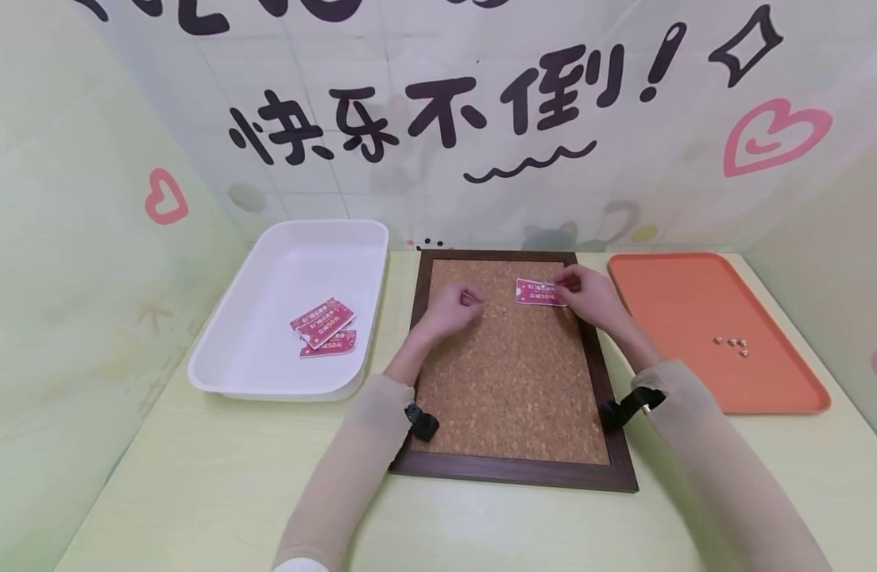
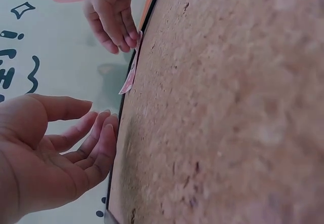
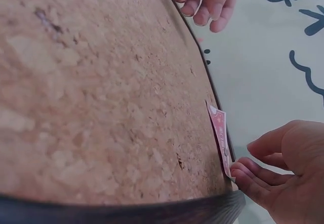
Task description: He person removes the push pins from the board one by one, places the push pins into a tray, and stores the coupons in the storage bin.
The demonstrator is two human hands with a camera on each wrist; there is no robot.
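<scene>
A pink coupon [image 1: 534, 292] lies on the upper right of the cork board [image 1: 510, 381], with a small silver pin [image 1: 543, 284] at its top edge. My right hand [image 1: 589, 295] is at the coupon's right end, fingertips touching or nearly touching it; the right wrist view shows thumb and fingers apart. Over the board's upper left, my left hand [image 1: 453, 308] hovers with loosely bent fingers and nothing between them. From the side, the coupon [image 3: 219, 135] looks slightly raised off the cork.
To the left stands a white tray [image 1: 227, 318] with several pink coupons [image 1: 326, 326]. On the right, an orange tray [image 1: 667, 318] bears several small silver pins [image 1: 733, 343]. The board's dark wooden frame [image 1: 517, 470] rests on a pale table [image 1: 217, 485] before a printed backdrop.
</scene>
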